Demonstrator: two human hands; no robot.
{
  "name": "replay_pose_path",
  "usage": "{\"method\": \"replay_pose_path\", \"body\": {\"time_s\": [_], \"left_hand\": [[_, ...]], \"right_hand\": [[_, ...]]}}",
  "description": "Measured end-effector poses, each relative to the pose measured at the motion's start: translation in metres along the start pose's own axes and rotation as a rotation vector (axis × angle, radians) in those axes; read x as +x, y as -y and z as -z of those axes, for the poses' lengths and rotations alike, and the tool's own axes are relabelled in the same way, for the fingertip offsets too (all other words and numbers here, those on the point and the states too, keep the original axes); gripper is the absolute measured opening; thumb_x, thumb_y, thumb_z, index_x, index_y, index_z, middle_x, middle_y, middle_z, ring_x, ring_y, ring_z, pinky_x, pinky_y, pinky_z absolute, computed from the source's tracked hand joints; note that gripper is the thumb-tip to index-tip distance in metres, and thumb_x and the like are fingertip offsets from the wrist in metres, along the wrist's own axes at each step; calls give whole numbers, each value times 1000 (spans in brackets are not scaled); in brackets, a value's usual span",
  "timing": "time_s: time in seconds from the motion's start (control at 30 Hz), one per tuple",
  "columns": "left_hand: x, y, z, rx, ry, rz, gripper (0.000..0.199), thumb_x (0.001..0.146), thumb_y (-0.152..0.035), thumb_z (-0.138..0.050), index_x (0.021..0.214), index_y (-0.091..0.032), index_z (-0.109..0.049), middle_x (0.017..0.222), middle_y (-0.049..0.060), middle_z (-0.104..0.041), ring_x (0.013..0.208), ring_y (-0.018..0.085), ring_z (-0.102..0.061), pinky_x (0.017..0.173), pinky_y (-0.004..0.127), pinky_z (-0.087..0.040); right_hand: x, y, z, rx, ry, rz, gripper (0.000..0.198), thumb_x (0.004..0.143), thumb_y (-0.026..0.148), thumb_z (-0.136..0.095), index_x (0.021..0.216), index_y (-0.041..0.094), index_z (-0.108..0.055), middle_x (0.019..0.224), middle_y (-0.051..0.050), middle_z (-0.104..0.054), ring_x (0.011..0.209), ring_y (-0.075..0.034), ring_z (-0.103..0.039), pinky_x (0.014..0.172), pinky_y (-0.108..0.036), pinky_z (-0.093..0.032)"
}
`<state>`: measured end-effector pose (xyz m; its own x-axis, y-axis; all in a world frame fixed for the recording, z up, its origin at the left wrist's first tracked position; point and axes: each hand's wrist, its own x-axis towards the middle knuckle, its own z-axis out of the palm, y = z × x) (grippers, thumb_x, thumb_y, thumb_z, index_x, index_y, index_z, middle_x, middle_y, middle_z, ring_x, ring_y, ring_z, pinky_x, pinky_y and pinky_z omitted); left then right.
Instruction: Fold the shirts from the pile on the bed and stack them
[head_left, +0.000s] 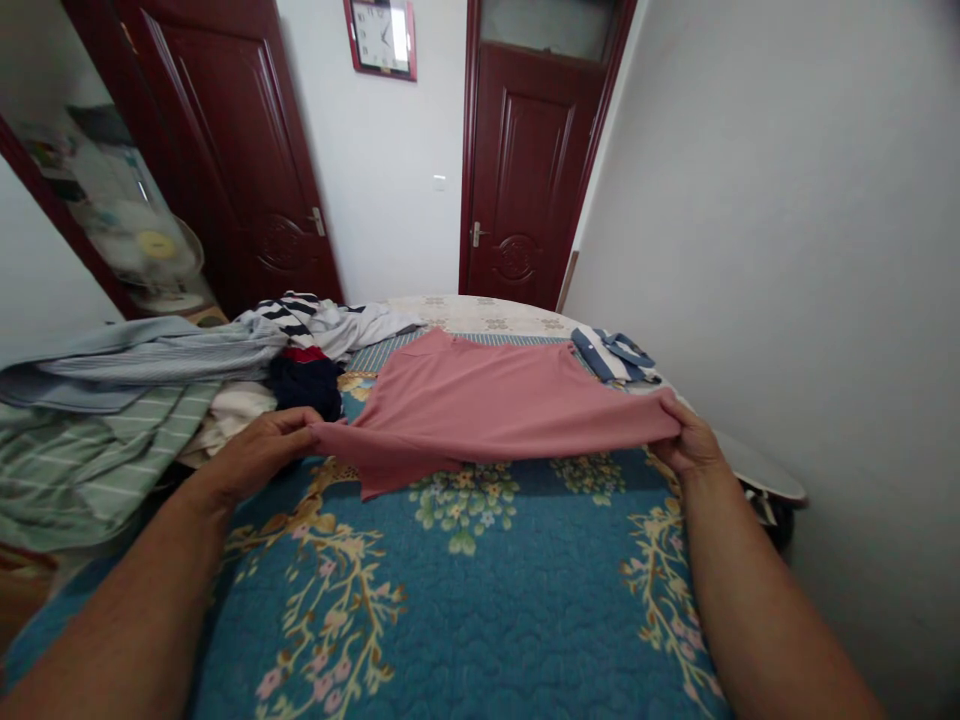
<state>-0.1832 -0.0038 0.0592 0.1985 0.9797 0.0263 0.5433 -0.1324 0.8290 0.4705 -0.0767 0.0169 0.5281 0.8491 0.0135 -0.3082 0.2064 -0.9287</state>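
Note:
A pink shirt [487, 395] is stretched out over the bed, its near edge lifted off the blue floral bedspread [510, 590]. My left hand [274, 445] pinches one end of that edge, and my right hand [691, 440] grips the other end. Between the two hands the fabric hangs fairly taut. One pink corner droops onto the bedspread near my left hand, while the far part of the shirt lies flat. The fingertips of both hands are partly covered by cloth.
A pile of clothes, including a green striped garment [97, 450] and a dark navy one [306, 385], lies at the left. A folded blue-and-white striped garment [615, 355] sits at the far right. A wall [787, 250] runs along the right side.

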Motion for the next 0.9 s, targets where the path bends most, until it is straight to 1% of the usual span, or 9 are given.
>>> {"method": "replay_pose_path", "body": {"time_s": [0.13, 0.23, 0.33, 0.4, 0.47, 0.57, 0.67, 0.8, 0.9], "left_hand": [[2, 0, -1, 30, 58, -41, 46, 78, -62, -80, 87, -18, -76, 78, 2, -73, 71, 19, -63, 62, 25, -50], [4, -2, -9, -47, 110, -55, 54, 71, -66, -86, 96, -19, -79, 102, 8, -81, 92, 26, -73, 81, 31, -59], [9, 0, -18, -61, 157, -69, 62, 63, -72, -89, 97, -21, -80, 108, 10, -82, 100, 30, -75, 91, 36, -61], [12, 2, -23, -31, 170, -95, 60, 64, -75, -87, 92, -22, -81, 105, 10, -82, 102, 30, -74, 94, 37, -60], [13, 3, -25, -28, 175, -114, 58, 68, -76, -84, 89, -22, -80, 104, 10, -82, 103, 30, -73, 96, 37, -59], [9, 0, -23, -67, 185, -73, 58, 74, -77, -78, 91, -21, -78, 94, 9, -80, 89, 26, -72, 82, 34, -60], [1, -7, -17, -111, 232, -12, 53, 83, -72, -73, 94, -21, -74, 82, 5, -74, 73, 19, -66, 67, 27, -54], [-7, -13, -9, -99, 347, 8, 46, 85, -67, -71, 85, -21, -72, 72, 3, -68, 63, 16, -58, 58, 24, -47], [-7, -13, -7, -73, 393, 58, 44, 79, -65, -74, 84, -22, -72, 70, 2, -66, 61, 17, -56, 57, 25, -46]], "right_hand": [[0, 2, 4, 49, -38, -12, 27, 71, 31, -83, 92, 23, -69, 84, -2, -78, 81, -23, -76, 80, -33, -66], [2, 2, 3, 90, -2, 7, 24, 76, 32, -78, 97, 22, -70, 93, -4, -79, 85, -23, -76, 79, -33, -67], [8, -3, 0, 55, -96, -68, 17, 79, 25, -77, 88, 22, -63, 78, -1, -74, 65, -17, -70, 60, -24, -63], [12, -7, -2, -6, -180, -188, 21, 80, 18, -76, 81, 23, -56, 64, 3, -64, 48, -11, -58, 42, -17, -50], [13, -10, -4, -56, -199, -263, 25, 81, 17, -76, 79, 23, -52, 59, 5, -58, 42, -9, -51, 36, -15, -43], [5, -8, -9, -76, -101, -170, 25, 79, 23, -80, 82, 23, -55, 64, 4, -63, 50, -12, -59, 46, -19, -53], [-11, 0, -12, -68, 89, -88, 32, 72, 34, -86, 93, 22, -64, 79, -1, -75, 71, -20, -73, 65, -27, -64], [-29, 12, -14, -120, 374, -190, 54, 65, 39, -88, 113, 19, -73, 102, -10, -82, 102, -31, -78, 90, -39, -63], [-30, 14, -13, -184, 416, -214, 56, 64, 41, -88, 113, 18, -75, 102, -12, -82, 99, -31, -77, 88, -38, -62]]}}
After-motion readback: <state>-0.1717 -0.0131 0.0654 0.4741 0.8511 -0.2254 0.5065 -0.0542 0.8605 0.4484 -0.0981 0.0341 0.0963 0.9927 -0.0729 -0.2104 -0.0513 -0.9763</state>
